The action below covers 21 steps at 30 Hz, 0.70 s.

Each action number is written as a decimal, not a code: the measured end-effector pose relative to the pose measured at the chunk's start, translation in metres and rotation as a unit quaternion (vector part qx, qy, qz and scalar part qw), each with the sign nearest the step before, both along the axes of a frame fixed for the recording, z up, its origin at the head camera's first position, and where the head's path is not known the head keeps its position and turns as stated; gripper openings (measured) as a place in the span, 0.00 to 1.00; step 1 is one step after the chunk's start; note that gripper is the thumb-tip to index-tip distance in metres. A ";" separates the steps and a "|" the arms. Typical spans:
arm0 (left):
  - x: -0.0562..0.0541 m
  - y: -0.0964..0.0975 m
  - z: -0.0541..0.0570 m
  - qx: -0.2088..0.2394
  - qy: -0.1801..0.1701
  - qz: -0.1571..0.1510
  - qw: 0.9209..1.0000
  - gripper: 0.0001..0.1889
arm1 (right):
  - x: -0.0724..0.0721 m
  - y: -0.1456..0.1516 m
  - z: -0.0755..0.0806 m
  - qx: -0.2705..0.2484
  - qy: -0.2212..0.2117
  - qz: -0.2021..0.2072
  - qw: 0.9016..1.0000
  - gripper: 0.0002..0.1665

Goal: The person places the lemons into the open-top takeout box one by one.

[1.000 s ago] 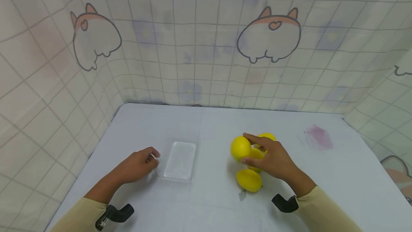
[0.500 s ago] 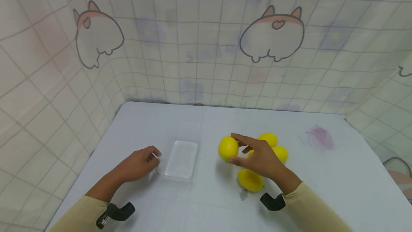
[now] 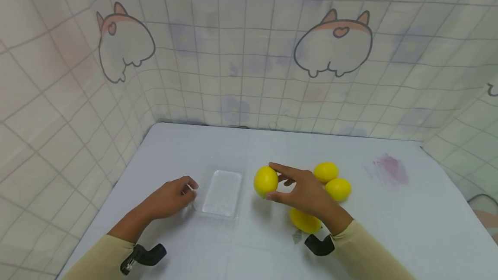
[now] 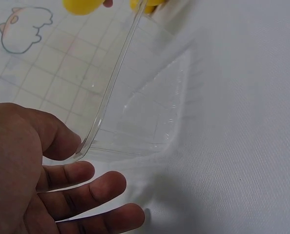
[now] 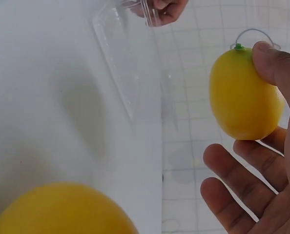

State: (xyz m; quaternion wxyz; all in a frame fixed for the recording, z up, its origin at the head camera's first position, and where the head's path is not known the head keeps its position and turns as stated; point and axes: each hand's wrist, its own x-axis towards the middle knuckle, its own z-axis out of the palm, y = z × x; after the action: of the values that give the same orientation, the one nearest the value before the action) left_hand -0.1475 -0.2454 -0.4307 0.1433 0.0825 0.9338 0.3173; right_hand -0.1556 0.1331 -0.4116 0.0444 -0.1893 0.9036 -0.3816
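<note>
My right hand [image 3: 309,193] holds a yellow lemon [image 3: 266,182] between thumb and fingers, above the table and just right of a clear plastic container [image 3: 222,193]. In the right wrist view, the lemon's green stem end [image 5: 238,47] points up beside the thumb, and the lower fingers are spread. At the container's near left side, my left hand [image 3: 169,198] pinches the rim; its thumb [image 4: 62,141] lies right on the clear edge in the left wrist view, other fingers hanging loose outside. The index finger is mostly hidden there.
Two lemons lie together right of my right hand, one farther back [image 3: 326,172] and one nearer [image 3: 338,189]. Another lemon [image 3: 305,221] sits under the right wrist, partly covered. A pink stain [image 3: 392,169] marks the white table [image 3: 264,254]. Patterned curtains [image 3: 256,55] enclose it.
My right hand has carried the lemon left, away from the other lemons and toward the container. The left hand stays at the container's edge.
</note>
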 end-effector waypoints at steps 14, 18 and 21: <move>0.001 0.002 0.000 -0.003 -0.004 0.009 1.000 0.14 | -0.004 -0.029 -0.007 -0.010 0.037 0.035 0.999 0.47; 0.001 0.003 0.000 -0.003 -0.008 0.011 1.000 0.14 | -0.003 -0.036 -0.006 -0.006 0.034 0.036 0.999 0.47; 0.002 0.003 0.001 -0.004 -0.009 0.011 1.000 0.14 | -0.003 -0.041 -0.005 -0.001 0.023 0.031 0.999 0.47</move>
State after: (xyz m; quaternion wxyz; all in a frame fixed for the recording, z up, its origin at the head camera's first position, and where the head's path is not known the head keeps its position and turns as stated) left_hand -0.1456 -0.2422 -0.4300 0.1488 0.0682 0.9345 0.3162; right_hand -0.1588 0.0924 -0.4165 0.0354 -0.2255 0.8976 -0.3771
